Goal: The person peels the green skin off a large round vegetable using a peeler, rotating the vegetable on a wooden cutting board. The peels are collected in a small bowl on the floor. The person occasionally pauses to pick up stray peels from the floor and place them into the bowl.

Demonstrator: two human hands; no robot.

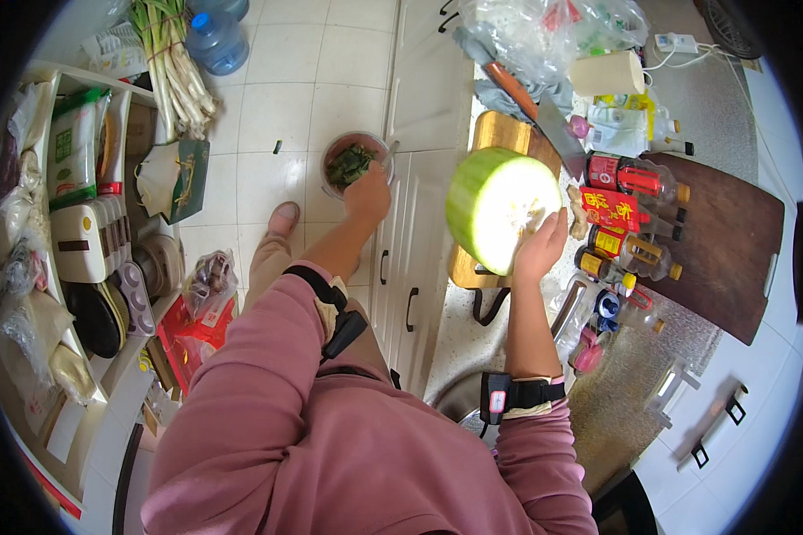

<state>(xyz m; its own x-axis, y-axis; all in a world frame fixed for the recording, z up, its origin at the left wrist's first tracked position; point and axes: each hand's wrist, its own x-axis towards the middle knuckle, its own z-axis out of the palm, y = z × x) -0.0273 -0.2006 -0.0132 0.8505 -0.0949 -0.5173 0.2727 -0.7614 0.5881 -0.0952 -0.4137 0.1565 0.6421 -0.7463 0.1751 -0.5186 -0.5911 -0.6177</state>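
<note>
A large cut winter melon (472, 200) stands tilted on a wooden cutting board (495, 127), its pale cut face with the seedy core turned to the right. My right hand (541, 247) holds it at the lower edge of that face, fingers against the flesh. Over at the left, my left hand (368, 194) reaches down to a round bin (324, 180) on the floor, which contains green leafy scraps (349, 164). Its fingers are curled and partly hidden. A light grey strip (391, 152) shows beside them; whether I hold it cannot be told.
Behind the melon lies a cleaver (555, 130) with a wooden handle. Sauce bottles (622, 174) and a ginger root (577, 212) line the counter beyond the board. White cabinets (411, 234) separate counter and floor. Scallions (170, 80) and a filled shelf (124, 134) stand left.
</note>
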